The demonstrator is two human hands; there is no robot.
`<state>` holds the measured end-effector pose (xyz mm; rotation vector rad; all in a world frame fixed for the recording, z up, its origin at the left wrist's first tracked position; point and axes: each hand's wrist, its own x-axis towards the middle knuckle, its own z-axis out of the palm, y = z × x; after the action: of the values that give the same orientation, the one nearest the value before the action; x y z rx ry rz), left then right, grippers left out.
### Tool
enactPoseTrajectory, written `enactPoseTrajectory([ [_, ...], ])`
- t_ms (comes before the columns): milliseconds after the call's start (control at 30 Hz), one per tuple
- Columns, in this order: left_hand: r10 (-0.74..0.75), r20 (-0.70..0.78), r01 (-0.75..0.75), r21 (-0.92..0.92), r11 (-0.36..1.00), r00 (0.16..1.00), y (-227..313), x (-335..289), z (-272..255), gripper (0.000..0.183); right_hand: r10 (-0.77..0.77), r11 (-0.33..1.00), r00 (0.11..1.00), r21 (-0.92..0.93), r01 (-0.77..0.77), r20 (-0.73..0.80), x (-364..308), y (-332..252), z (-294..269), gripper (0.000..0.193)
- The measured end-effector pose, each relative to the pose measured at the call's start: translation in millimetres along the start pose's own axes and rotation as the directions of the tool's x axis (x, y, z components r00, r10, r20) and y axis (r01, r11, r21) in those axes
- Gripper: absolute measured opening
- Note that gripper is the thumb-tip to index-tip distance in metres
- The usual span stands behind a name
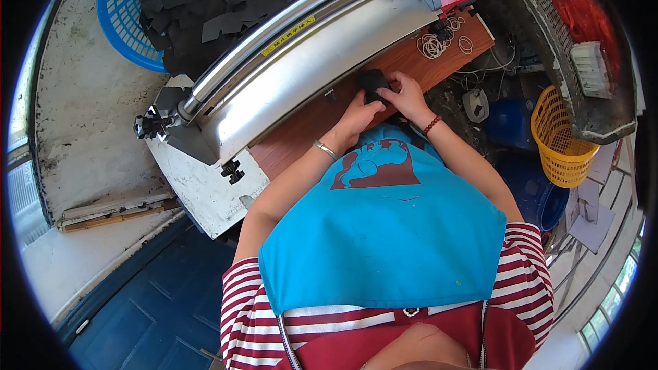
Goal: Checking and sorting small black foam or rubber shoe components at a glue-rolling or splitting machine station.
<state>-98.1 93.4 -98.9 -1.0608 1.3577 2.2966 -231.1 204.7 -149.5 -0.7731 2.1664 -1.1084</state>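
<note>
Both hands meet over the near wooden board of a roller machine [322, 44]. Between them is a small black piece [372, 82], flat-sided and dark; whether it is one piece or a stack I cannot tell. My left hand [358, 115], with a silver bangle at the wrist, grips its near left edge, thumb pointing toward the right hand. My right hand [408, 98], wearing a dark red bead bracelet, has thumb and fingers closed on its right side. Just beyond the piece runs the machine's bright metal plate, with a long shiny roller above it.
Behind the roller, a blue basket [123, 17] holds a heap of black flat pieces [212, 3]. Coiled pale cord [432, 46] lies on the wooden board [295, 130] at right. A yellow basket [565, 144] and blue drums [510, 123] stand to the right. Black knobs [152, 124] stick out at the machine's left end.
</note>
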Motion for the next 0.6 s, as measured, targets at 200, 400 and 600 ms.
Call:
enactPoseTrajectory([
  [200,0.082,-0.079,-0.083,-0.014,0.996,0.994,0,0,2,0.059,-0.019,0.996,0.999,0.087,0.023,-0.041,0,7,6,0.037],
  [400,0.297,-0.187,-0.305,-0.011,0.952,0.936,-1,-2,6,0.049,0.078,0.828,0.992,0.547,-0.122,0.102,-8,-8,-18,0.029],
  [600,0.305,-0.1,-0.314,-0.088,0.945,0.947,27,-24,11,0.036,-0.063,0.901,0.986,0.434,-0.012,0.158,-27,-30,-40,0.035],
])
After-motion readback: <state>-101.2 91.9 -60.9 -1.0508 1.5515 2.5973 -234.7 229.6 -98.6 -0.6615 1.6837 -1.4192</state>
